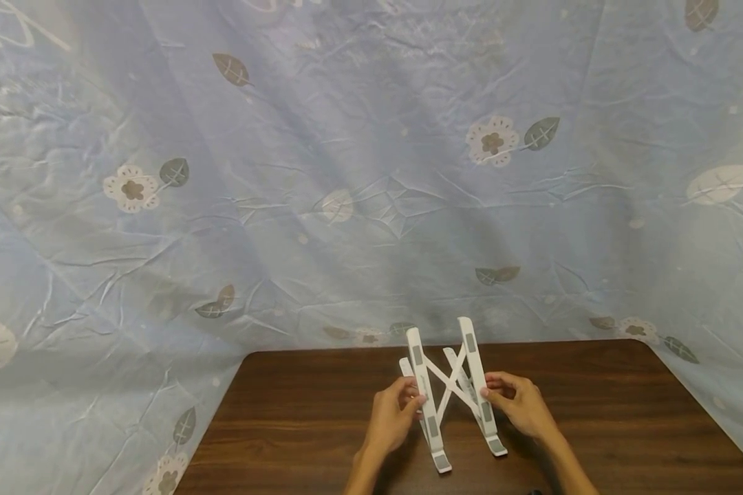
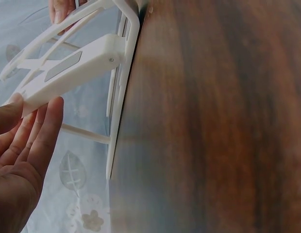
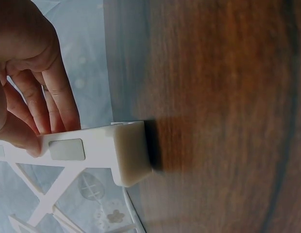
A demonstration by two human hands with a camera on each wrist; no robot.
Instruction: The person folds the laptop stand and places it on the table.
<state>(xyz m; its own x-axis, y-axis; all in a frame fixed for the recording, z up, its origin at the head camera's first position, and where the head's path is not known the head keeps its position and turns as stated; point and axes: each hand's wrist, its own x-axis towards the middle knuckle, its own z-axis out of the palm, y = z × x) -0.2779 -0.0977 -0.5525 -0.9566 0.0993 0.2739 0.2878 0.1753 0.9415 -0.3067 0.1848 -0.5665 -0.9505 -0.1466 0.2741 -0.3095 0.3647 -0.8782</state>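
A white folding laptop stand (image 1: 450, 386) stands unfolded on the table, its two sloping side rails joined by crossed bars. Grey pads and small front lips show on the rails. My left hand (image 1: 389, 416) pinches the left rail between thumb and fingers. On the other side, my right hand (image 1: 523, 405) holds the right rail the same way. The left wrist view shows the left thumb on the rail's upper face and the fingers (image 2: 52, 119) beneath. In the right wrist view, the right thumb presses near a grey pad (image 3: 67, 149).
The stand rests on a dark brown wooden table (image 1: 297, 426) with rounded back corners. Behind and beside it hangs a pale blue curtain (image 1: 347, 261) with flowers and leaves. A small dark thing (image 1: 535, 492) peeks in at the bottom edge, too cut off to identify.
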